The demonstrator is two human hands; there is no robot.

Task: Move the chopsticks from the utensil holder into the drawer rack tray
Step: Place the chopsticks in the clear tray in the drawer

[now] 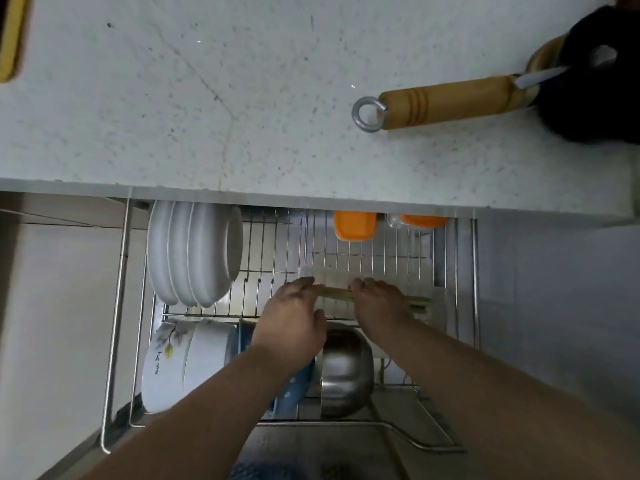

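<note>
A bundle of pale bamboo chopsticks [335,293] lies crosswise over a clear plastic tray [341,276] in the pulled-out wire drawer rack [121,282]. My left hand [294,318] grips the bundle's left end. My right hand [379,299] holds it near the middle, and the tips stick out to the right of that hand. Whether the bundle rests on the tray or hovers just above it cannot be told. The utensil holder is not in view.
White plates [194,251] stand at the rack's back left. Bowls [180,362] and a steel bowl [344,368] stand in the front row under my wrists. Orange lids [355,226] sit under the counter edge [311,199]. A wooden-handled pan [446,100] lies on the counter.
</note>
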